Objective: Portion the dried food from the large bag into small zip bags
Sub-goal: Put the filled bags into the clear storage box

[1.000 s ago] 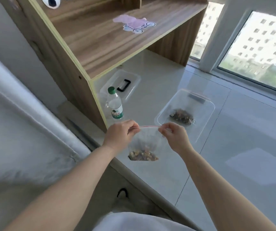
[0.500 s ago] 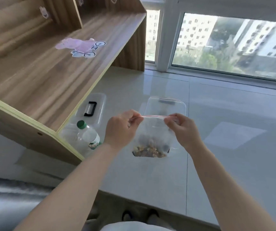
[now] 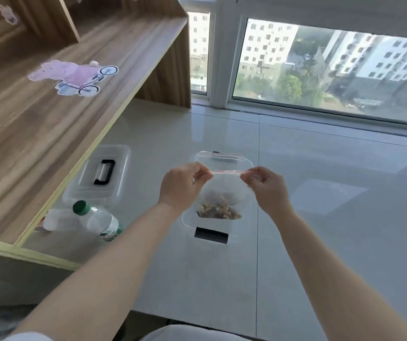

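A small zip bag (image 3: 224, 193) is held up in the air between both hands, above the pale tiled surface (image 3: 320, 217) and in front of a clear plastic container (image 3: 190, 225) lying below it. The left hand (image 3: 182, 187) has its fingers (image 3: 203, 172) pinched shut on the left end of the red zip strip, and the right hand (image 3: 267, 187) is pinched shut on the right end, so the strip is drawn taut between them. A small heap of brown dried food (image 3: 219, 210) sits at the bottom of the bag. The large bag cannot be made out with certainty.

The film is judged thin, limp and rather slick, and the load light; the stiffer zip band is the sound place to be gripped, since the soft walls would crumple. The seal appears to be at the pressing-shut stage. A water bottle (image 3: 99, 221) lies to the left beside a clear lid (image 3: 99, 173) with a black handle, under the wooden shelf (image 3: 50, 131).
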